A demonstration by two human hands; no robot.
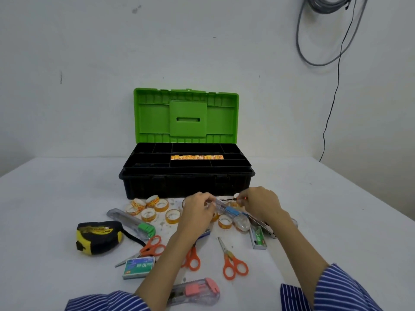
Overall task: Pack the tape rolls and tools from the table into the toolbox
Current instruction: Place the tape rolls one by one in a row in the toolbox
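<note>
You've got a clear plastic utility knife with a blue slider (226,211) pinched in your left hand (197,212), just in front of the black toolbox with its green lid open (186,176). Your right hand (260,204) pinches a thin dark tool (231,199) beside it. Small orange tape rolls (152,208) lie on the white counter (67,198), more in the box tray.

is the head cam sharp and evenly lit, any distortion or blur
Head view: soft, even light with faint shadows under the toolbox and tape measure; wide-angle bending shows in the table edges; the left hand and right hand look slightly smeared, and the clear cutter they hold is hard to read.
</note>
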